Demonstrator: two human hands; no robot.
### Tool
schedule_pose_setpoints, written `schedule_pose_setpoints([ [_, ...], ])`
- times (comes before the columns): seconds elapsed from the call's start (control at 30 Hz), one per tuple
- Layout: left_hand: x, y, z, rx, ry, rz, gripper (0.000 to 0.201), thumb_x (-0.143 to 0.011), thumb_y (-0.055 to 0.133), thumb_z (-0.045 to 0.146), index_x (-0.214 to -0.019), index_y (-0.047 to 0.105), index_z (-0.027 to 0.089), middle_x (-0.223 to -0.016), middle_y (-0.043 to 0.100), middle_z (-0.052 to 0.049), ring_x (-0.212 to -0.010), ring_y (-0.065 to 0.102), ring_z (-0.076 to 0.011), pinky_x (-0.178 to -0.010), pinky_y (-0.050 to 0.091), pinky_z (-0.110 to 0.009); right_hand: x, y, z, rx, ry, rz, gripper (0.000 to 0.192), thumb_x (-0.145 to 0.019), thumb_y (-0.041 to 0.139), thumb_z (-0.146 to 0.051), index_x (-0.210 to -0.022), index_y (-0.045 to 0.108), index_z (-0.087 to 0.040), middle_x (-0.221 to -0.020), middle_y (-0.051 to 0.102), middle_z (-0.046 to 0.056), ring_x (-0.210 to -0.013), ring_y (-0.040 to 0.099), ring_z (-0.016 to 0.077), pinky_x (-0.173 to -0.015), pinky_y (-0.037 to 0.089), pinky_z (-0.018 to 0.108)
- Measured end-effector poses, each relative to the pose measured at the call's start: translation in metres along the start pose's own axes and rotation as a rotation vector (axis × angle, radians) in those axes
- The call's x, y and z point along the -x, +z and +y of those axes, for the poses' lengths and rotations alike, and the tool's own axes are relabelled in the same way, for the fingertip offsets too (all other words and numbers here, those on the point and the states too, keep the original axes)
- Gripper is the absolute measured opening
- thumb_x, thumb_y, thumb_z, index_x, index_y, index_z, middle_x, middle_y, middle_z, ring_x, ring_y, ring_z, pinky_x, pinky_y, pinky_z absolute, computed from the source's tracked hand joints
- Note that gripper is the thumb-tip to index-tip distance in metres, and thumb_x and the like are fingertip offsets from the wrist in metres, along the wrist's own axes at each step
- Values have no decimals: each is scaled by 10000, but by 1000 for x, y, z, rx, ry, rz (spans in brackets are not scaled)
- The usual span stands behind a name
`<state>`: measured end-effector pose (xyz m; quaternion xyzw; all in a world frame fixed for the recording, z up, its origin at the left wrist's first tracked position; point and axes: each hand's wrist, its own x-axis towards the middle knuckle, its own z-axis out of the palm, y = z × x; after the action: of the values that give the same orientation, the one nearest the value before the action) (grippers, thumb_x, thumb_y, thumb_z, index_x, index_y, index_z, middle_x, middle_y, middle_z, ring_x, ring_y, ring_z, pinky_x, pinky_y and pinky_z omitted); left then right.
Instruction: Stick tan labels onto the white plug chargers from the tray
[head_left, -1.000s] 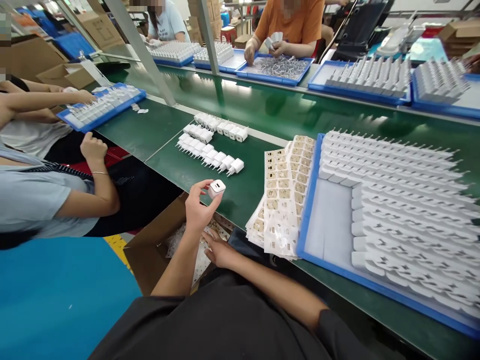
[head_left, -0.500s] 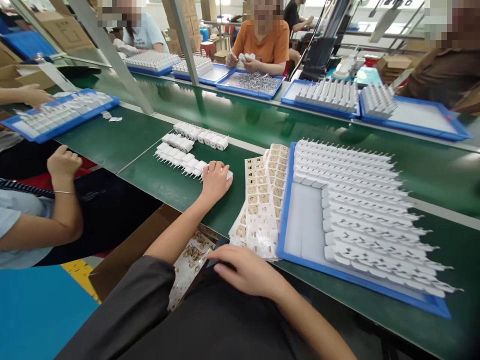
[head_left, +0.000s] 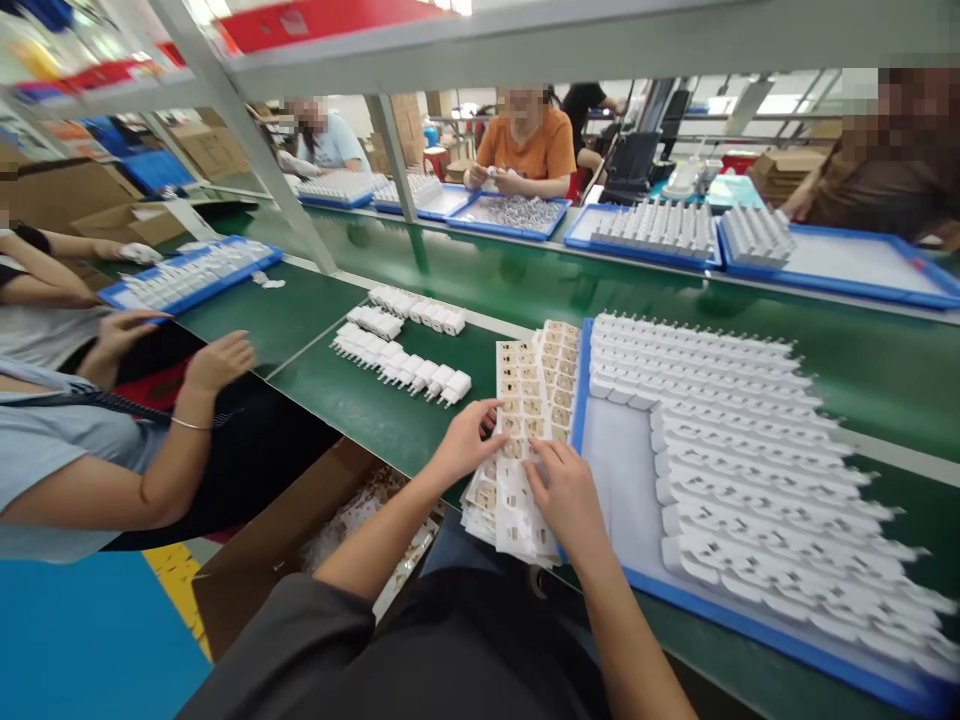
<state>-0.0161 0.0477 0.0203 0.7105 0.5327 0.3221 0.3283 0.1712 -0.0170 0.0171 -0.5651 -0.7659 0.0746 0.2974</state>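
both hands (head_left: 517, 465) on label sheets (head_left: 525, 420)

We sit at what looks like a factory assembly line: green conveyor belt (head_left: 360, 400), blue trays (head_left: 637, 520) of white chargers (head_left: 735, 440), seated workers.

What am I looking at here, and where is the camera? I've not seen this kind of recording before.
The camera sits on a worker's head, looking down at their own bare arms. Both hands rest on a fanned stack of label sheets: the left hand on its left edge, the right hand on top. Neither hand grips anything clearly. To the right, a blue tray holds rows of white chargers. More chargers stand in lines on the green bench. Other people work nearby.
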Motion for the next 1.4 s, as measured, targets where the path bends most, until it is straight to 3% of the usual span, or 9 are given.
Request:
schedule_pose_setpoints([
  [0.13, 8, 0, 13, -12, 39, 48, 399, -780, 749, 173, -1177, 713, 174, -1124, 671, -95, -897, 658, -179, -807, 558, -295, -2, 17, 8, 87, -60, 101, 317, -995, 452, -247, -1214, 655, -140, -989, 720, 139, -944, 650, 319, -816, 513, 455],
  [0.3, 17, 7, 22, 157, 30, 46, 430, -834, 704, 245, -1262, 699, 200, -1116, 676, -88, -941, 639, -199, -890, 534, -322, -4, 29, 21, 53, -114, 172, 339, -1028, 414, -336, -1235, 630, -177, -963, 708, 124, -919, 661, 313, -767, 524, 446],
  [0.47, 17, 18, 22, 389, -127, -90, 438, -842, 682, 324, -1251, 686, 166, -735, 618, 13, -647, 564, -135, -681, 488, -269, -1, 26, 20, 5, -90, 218, 339, -1050, 401, -376, -1197, 648, -196, -1005, 706, 126, -909, 681, 289, -763, 552, 429],
  [0.73, 12, 27, 17, 646, -183, -136, 590, -742, 784, 537, -1176, 681, 151, -910, 728, -68, -800, 664, -182, -775, 514, -296, 0, 13, 10, -37, -63, 297, 254, -1045, 460, -328, -1116, 679, -220, -974, 708, 94, -880, 687, 256, -773, 551, 394],
  [0.87, 10, 25, 18, 535, -149, -108, 517, -813, 691, 584, -1088, 722, 147, -869, 732, -68, -763, 649, -177, -741, 499, -289, -2, 9, 6, -40, -78, 299, 208, -1037, 475, -265, -1005, 676, -222, -954, 710, 83, -849, 677, 241, -755, 533, 375],
  [1.03, 4, 22, 17, 444, -162, -115, 462, -817, 644, 516, -1055, 730, 130, -819, 712, -56, -702, 618, -166, -686, 483, -276, -1, 1, -6, -32, -125, 261, 194, -1019, 482, -181, -1003, 670, -226, -963, 713, 74, -870, 675, 230, -781, 531, 361],
  [1.17, -3, 18, 18, 363, -170, -171, 371, -787, 676, 420, -1026, 743, 143, -667, 608, 10, -596, 515, -135, -592, 401, -244, 10, -19, -13, -217, -161, 180, 185, -1009, 490, -173, -945, 659, -216, -971, 705, 82, -920, 673, 225, -827, 558, 370],
  [1.3, -6, 6, 21, 33, -100, -178, 343, -837, 634, 404, -1095, 738, 203, -618, 511, 44, -580, 500, -146, -589, 381, -248, 26, -46, -6, -481, -67, 154, 126, -999, 527, -202, -950, 640, -227, -936, 694, 59, -880, 661, 197, -783, 567, 329],
  [1.4, -6, -2, 21, -258, -11, -159, 368, -869, 628, 434, -1174, 716, 247, -679, 531, 29, -625, 558, -173, -613, 424, -263, 37, -57, 9, -500, 30, 209, 109, -989, 548, -212, -938, 643, -227, -887, 698, 41, -790, 640, 181, -704, 546, 300],
])
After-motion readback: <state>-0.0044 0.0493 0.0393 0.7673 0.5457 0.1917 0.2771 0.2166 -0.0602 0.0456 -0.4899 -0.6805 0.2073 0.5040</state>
